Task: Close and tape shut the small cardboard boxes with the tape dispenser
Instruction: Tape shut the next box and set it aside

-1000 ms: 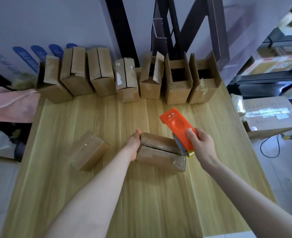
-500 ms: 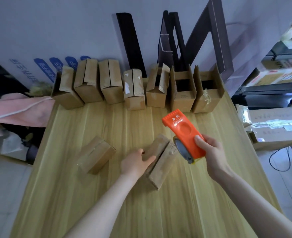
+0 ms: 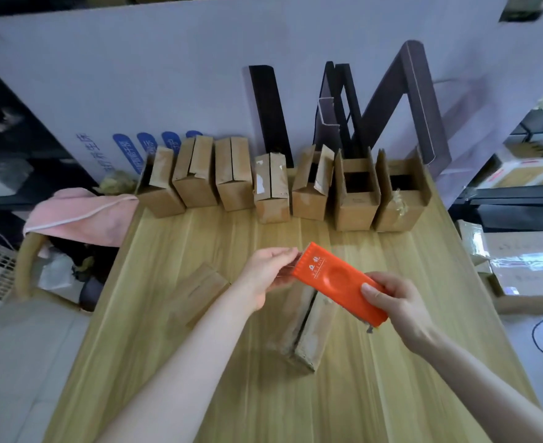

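Observation:
My right hand [image 3: 398, 303] grips the rear of the orange tape dispenser [image 3: 339, 282], held flat above the table. At the dispenser's toothed front end my left hand [image 3: 268, 273] has its fingers pinched, apparently on the tape end. Below both hands a small cardboard box [image 3: 305, 330] lies on the wooden table [image 3: 375, 394] with its flaps closed and the seam running lengthwise; nothing touches it. Left of it lies another closed small box [image 3: 200, 292]. Along the back edge stands a row of several small boxes [image 3: 273, 190], the right ones with flaps open.
A large white cardboard sheet [image 3: 136, 75] and dark angled strips [image 3: 417, 100] lean behind the row. A pink cloth [image 3: 81, 215] drapes over a basket at the left. To the right are a taped carton [image 3: 526, 260] on the floor and shelves with cartons.
My left hand let go of the box and rose to the dispenser's front end. The dispenser tilted flat and lifted. The box was turned lengthwise toward me.

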Action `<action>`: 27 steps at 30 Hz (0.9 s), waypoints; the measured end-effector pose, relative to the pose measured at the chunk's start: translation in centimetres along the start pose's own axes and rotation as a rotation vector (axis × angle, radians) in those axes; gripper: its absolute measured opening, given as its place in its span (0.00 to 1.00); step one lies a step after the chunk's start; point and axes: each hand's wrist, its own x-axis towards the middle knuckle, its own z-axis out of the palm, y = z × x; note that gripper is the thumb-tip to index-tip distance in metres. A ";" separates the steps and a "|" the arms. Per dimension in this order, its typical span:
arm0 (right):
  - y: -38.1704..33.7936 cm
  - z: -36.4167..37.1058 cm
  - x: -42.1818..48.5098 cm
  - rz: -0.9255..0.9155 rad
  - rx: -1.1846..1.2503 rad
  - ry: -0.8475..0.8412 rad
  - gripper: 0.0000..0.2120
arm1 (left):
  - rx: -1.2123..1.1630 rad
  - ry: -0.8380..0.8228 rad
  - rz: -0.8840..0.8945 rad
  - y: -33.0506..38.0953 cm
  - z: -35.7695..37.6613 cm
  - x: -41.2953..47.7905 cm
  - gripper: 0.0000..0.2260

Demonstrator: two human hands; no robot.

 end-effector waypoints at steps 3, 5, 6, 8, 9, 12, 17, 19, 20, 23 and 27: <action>-0.3 0.0 -0.3 -0.014 -0.043 -0.035 0.15 | -0.002 0.008 -0.043 0.0 -0.1 0.0 0.06; -0.6 0.0 -0.4 -0.017 -0.067 -0.053 0.14 | -0.001 0.016 -0.099 0.1 -0.1 0.2 0.07; -0.8 0.0 -0.5 -0.022 -0.086 -0.059 0.14 | 0.020 0.028 -0.115 0.2 0.0 0.3 0.07; -1.3 0.0 -0.5 -0.040 -0.130 -0.068 0.14 | 0.081 0.076 -0.098 0.4 0.1 0.5 0.05; -1.6 0.0 -0.4 -0.050 -0.149 -0.071 0.14 | 0.101 0.108 -0.070 0.6 0.2 0.7 0.06; -2.2 -0.2 0.0 -0.050 -0.187 -0.085 0.08 | 0.138 0.151 0.015 1.2 0.8 1.0 0.08; -2.2 -5.2 -0.7 0.009 -0.259 -0.005 0.15 | 0.274 0.328 0.087 2.2 -2.7 2.5 0.10; -1.6 -8.0 -1.5 0.026 -0.324 0.046 0.09 | 0.281 0.411 0.089 1.8 -4.6 3.1 0.07; -1.2 -8.9 -1.8 0.038 -0.380 0.065 0.04 | 0.301 0.413 0.083 1.4 -4.9 3.2 0.05; 0.2 -9.6 -1.6 0.043 -0.634 0.134 0.06 | 0.322 0.355 0.067 -0.3 -3.5 3.7 0.04; 0.3 -9.2 -0.7 0.121 -0.895 0.192 0.06 | 0.319 0.324 0.057 -2.0 -1.8 5.8 0.06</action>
